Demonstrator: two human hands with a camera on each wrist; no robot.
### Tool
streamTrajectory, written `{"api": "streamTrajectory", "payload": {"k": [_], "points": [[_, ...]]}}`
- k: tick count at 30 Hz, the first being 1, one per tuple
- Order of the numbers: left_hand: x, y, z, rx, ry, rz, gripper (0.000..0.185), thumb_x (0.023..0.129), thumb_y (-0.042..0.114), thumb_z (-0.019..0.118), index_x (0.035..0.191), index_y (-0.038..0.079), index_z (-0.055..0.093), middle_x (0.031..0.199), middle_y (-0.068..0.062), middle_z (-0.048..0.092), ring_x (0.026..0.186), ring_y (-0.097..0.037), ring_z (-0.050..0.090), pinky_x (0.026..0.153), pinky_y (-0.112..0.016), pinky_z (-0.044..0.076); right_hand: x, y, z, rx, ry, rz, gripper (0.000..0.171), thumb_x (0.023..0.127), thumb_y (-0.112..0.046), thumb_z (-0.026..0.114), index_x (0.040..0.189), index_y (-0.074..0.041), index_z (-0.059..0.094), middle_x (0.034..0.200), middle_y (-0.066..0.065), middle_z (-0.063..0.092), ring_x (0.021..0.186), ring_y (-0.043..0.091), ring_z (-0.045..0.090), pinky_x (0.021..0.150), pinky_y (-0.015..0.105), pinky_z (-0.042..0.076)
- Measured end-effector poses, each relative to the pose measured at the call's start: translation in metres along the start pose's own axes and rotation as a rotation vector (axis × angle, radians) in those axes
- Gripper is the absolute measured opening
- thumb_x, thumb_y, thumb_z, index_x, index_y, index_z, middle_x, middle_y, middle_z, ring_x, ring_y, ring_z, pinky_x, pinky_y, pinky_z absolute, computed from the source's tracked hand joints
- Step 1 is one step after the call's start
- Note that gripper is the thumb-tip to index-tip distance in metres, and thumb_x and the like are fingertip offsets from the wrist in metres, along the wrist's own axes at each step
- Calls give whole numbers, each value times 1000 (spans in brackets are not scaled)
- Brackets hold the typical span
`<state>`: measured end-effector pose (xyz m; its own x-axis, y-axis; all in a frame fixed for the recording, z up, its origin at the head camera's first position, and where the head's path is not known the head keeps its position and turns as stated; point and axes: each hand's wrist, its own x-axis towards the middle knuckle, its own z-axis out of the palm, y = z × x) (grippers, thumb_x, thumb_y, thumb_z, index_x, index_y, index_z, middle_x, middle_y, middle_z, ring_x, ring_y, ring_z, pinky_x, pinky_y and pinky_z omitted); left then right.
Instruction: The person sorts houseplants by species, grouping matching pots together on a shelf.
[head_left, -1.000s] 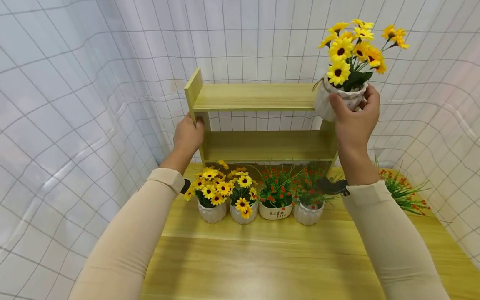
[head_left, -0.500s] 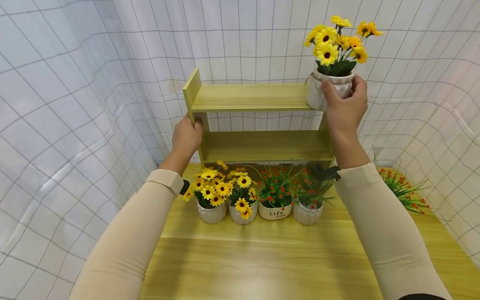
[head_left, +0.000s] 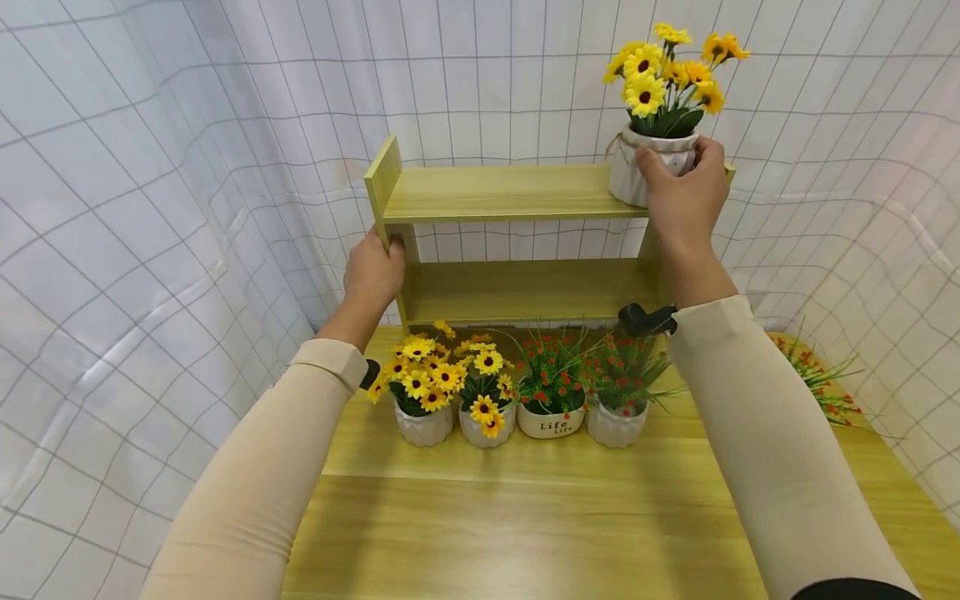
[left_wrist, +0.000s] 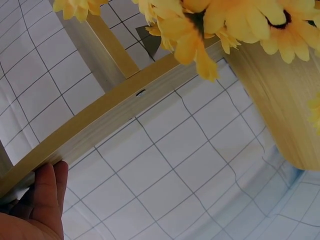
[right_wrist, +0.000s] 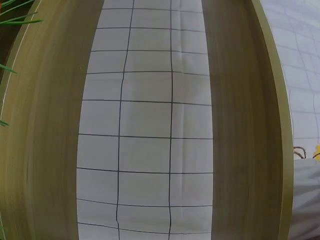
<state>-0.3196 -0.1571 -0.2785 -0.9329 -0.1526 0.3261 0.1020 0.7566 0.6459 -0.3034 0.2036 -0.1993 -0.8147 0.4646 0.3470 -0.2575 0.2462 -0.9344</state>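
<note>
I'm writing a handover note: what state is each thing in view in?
Right hand: gripping the held pot
Left hand: gripping the wooden shelf at its left side
Held pot: upright; whether it touches the shelf, unclear
Wooden shelf: standing upright
First front-row pot: upright, unheld
Second front-row pot: upright, unheld
Life pot: upright, unheld
Fourth front-row pot: upright, unheld
Far-right red-flowered plant: base hidden, stance unclear

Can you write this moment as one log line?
Right hand: holds pot of yellow flowers at right end of top shelf | Left hand: grips side board | Table: row of four plants
</note>
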Motion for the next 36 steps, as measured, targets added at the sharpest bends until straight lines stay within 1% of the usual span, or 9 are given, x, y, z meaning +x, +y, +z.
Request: {"api": "streamTrajectory", "payload": {"k": [4, 7, 10, 15, 19, 24, 28, 32, 36], "points": [[0, 0, 0, -2, -4, 0, 42, 106, 32, 36, 137, 8, 52, 125, -23, 62, 103, -39, 63, 76, -52, 49, 4, 0, 0, -55, 3, 6, 74, 87, -45, 73, 146, -16, 38, 143, 2, 45, 126, 13, 45, 100, 25, 40], [0, 0, 0, 1, -4, -4, 42, 106, 32, 35, 136, 8, 52, 124, -22, 62, 101, -39, 63, 75, -52, 49, 6, 0, -1, -131, 16, -15, 74, 85, -50, 72, 143, -16, 42, 131, 0, 50, 111, 12, 49, 92, 26, 42], [0, 1, 0, 4, -8, -3, 42, 106, 33, 34, 135, 7, 53, 124, -23, 62, 102, -39, 62, 77, -52, 49, 7, 0, -1, -196, 31, -30, 74, 84, -54, 71, 141, -15, 44, 121, -1, 50, 100, 10, 46, 84, 28, 41], [-1, 0, 0, -2, -13, -3, 40, 106, 33, 34, 131, 7, 54, 121, -23, 63, 99, -38, 63, 75, -52, 49, 8, 0, -2, -227, 27, -19, 77, 85, -56, 70, 144, -15, 42, 127, 1, 50, 104, 12, 45, 87, 29, 40], [0, 0, 0, -10, -13, -3, 39, 106, 32, 34, 129, 7, 54, 117, -23, 64, 94, -38, 63, 72, -51, 48, 5, -2, -4, -181, -10, 15, 84, 84, -56, 70, 150, -18, 33, 141, 3, 45, 116, 13, 44, 96, 28, 41], [0, 0, -1, -11, -14, -6, 40, 106, 33, 34, 130, 7, 54, 117, -23, 64, 94, -39, 63, 73, -52, 49, -7, -5, -15, -28, -20, 37, 82, 86, -48, 73, 150, -18, 33, 149, 0, 39, 131, 12, 37, 106, 23, 33], [1, 0, -2, -9, -8, -6, 41, 106, 33, 33, 131, 7, 54, 117, -23, 64, 94, -39, 63, 72, -52, 49, -28, 0, -25, 56, -9, -24, 72, 88, -38, 74, 145, -12, 40, 149, 3, 39, 136, 13, 35, 108, 23, 31], [1, -1, -2, -5, -2, -3, 41, 106, 33, 33, 129, 7, 55, 118, -23, 64, 95, -39, 62, 73, -52, 48, -53, 12, -34, 69, -4, -75, 67, 90, -35, 74, 142, -8, 43, 145, 6, 42, 133, 20, 39, 103, 30, 38], [0, 0, -2, -7, -11, -2, 42, 106, 33, 33, 132, 7, 54, 121, -23, 63, 98, -40, 62, 74, -53, 48, -79, 26, -41, 95, -14, -118, 63, 90, -33, 74, 140, -7, 45, 141, 5, 45, 130, 20, 42, 103, 33, 39]]}}
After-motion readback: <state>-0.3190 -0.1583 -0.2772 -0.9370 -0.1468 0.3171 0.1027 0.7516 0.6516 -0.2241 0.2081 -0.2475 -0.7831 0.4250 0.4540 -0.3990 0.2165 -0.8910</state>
